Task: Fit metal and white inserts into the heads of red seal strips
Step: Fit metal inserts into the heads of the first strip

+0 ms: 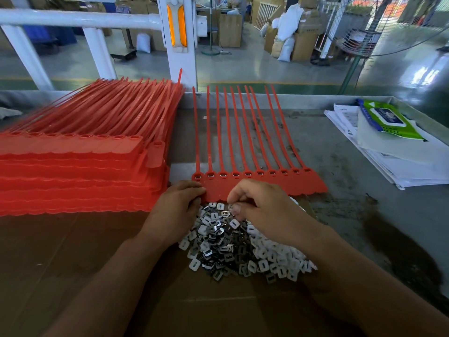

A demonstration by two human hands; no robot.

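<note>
A loose pile of metal and white inserts (pixel 243 246) lies on a cardboard sheet (pixel 73 251) at the near edge of the desk (pixel 352 166). The right hand (pixel 264 210) hangs over the pile's far side, its grip closed, thumb and forefinger pinching what looks like a single metal insert (pixel 230 207). Just beside it, the left hand (pixel 179 205) holds down the near left corner of a row of red seal strips (pixel 262 188) with bent fingers. The row's heads (pixel 247 174) lie beyond the fingers, tails running away toward a white railing (pixel 179 45). Something glints in the slots, but they are too small to tell if they are filled. A tall stack of red strips (pixel 73 171) waits to the left; papers and a pack of wipes (pixel 388 120) sit far right. The likely slips from here are two pieces picked up together, an insert pressed in tilted, or the row skidding if the left hand eases.
</note>
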